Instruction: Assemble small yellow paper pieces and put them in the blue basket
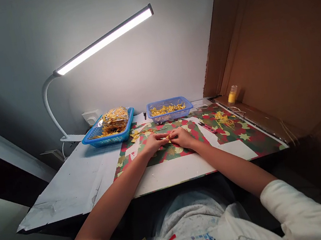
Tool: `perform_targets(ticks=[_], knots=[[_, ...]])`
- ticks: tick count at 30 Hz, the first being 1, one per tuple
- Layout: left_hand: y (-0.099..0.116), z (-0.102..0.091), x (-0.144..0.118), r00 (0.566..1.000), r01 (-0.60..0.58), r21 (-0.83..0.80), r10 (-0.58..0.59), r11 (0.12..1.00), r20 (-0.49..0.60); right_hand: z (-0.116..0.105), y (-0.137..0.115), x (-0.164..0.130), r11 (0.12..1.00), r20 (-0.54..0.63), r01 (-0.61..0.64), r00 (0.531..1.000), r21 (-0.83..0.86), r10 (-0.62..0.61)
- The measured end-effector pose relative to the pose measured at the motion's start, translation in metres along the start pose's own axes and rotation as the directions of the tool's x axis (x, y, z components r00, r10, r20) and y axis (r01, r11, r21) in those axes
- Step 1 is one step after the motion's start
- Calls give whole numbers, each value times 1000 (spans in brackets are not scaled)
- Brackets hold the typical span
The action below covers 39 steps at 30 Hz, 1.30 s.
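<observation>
My left hand (154, 142) and my right hand (181, 137) meet over the middle of a red and green patterned sheet (243, 139) on the table. Both pinch a small yellow piece (167, 137) between their fingertips. More loose yellow pieces (138, 135) lie just beyond my left hand, and a heap of yellow strands (223, 119) lies to the right of my right hand.
Two blue baskets stand at the back: the left basket (90, 141) holds a clear bag of yellow pieces, the right basket (187, 109) holds loose ones. A lit desk lamp (105, 40) arches overhead. Brown cardboard (273, 45) walls the right side, with a small yellow bottle (232, 94) beside it.
</observation>
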<state>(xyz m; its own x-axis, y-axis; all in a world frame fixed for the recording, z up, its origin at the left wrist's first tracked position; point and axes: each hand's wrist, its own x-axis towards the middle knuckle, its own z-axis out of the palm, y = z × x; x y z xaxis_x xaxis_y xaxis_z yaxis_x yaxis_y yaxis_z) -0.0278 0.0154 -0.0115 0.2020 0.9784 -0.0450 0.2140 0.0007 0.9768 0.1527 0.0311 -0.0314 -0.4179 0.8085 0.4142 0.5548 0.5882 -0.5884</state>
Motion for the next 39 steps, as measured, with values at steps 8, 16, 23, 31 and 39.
perform_targets(ticks=[8, 16, 23, 31, 39], knots=[[5, 2, -1, 1000, 13, -8, -13, 1000, 13, -1, 1, -1, 999, -1, -25, 1000, -31, 25], [6, 5, 0, 1000, 9, -93, -9, 996, -4, -3, 2, -2, 995, 18, -37, 999, -90, 39], [8, 6, -2, 999, 38, 18, -38, 999, -30, -10, -1, -4, 993, 90, -26, 995, -113, 36], [24, 9, -7, 997, 81, 126, -79, 989, -21, -22, -10, 0, 995, -150, -88, 985, -44, 80], [19, 10, -9, 1000, 15, 181, -16, 983, 3, -10, -14, -2, 997, -37, 12, 999, 78, -9]])
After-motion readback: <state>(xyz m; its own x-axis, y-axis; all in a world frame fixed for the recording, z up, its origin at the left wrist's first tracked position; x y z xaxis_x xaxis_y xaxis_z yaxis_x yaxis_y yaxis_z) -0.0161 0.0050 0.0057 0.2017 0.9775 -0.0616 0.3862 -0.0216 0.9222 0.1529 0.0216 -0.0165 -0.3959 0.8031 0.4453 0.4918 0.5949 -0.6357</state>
